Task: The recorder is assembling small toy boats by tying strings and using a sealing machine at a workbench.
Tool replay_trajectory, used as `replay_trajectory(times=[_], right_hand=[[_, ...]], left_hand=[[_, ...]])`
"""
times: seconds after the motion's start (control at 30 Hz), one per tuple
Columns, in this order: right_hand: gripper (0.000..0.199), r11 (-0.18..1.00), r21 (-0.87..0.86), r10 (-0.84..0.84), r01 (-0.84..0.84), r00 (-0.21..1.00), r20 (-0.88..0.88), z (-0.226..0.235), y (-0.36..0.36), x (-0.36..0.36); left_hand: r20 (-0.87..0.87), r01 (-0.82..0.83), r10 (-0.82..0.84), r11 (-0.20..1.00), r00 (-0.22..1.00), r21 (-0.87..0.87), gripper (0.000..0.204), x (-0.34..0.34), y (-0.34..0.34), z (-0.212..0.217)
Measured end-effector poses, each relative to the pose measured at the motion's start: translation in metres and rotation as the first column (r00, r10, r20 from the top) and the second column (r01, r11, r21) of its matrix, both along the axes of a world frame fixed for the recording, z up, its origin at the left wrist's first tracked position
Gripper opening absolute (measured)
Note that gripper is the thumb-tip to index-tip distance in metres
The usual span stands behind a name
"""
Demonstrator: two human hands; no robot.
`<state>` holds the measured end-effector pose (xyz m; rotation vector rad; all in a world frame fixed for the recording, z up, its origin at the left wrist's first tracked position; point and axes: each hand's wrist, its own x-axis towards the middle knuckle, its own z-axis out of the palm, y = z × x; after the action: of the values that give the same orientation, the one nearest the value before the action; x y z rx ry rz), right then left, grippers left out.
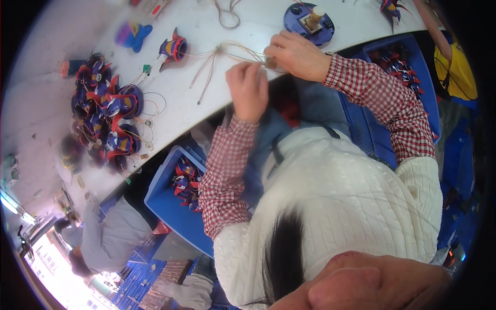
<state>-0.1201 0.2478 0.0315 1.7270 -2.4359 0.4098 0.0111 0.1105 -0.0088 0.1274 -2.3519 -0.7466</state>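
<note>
The bundle of thin wires (219,50) lies on the white tabletop (181,98) just up from my hands, its knotted middle at about eleven o'clock from my left hand (247,89), with loose ends spread toward seven and other strands running toward four, to my right hand (295,56). My right grip is closed in a pinch on those strands, presumably because leads so fine need fingertips rather than a palm; my left fingers are drawn together beside them, but they are blurred, so I cannot tell whether that grip has a wire. I seem to work near the tabletop's edge so that both forearms have room. Out from the knot, a single red-and-purple horned piece (173,49) sits at nine o'clock, apart from the rest, perhaps to stay within easy reach. A round purple base (323,33) lies between two and three, beyond my right hand. At eight o'clock similar pieces are heaped in a pile (108,106), trailing wires, likely grouped to leave my working spot free. Below the tabletop, a blue crate (155,194) of more pieces stands toward seven, probably close by for handy storage
</note>
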Motion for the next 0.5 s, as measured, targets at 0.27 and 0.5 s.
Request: replay_trajectory(times=[0.27, 0.5], right_hand=[[0.018, 0.971, 0.191, -0.099, 0.144, 0.969, -0.226, -0.004, 0.014, 0.001], [0.018, 0.951, 0.255, -0.133, 0.173, 0.977, -0.164, -0.006, 0.010, 0.000]], left_hand=[[-0.008, -0.236, 0.241, 0.940, 0.970, -0.247, 0.031, -0.026, -0.073, 0.008], [0.147, -0.164, 0.237, 0.906, 0.960, -0.390, 0.021, -0.035, -0.085, 0.009]])
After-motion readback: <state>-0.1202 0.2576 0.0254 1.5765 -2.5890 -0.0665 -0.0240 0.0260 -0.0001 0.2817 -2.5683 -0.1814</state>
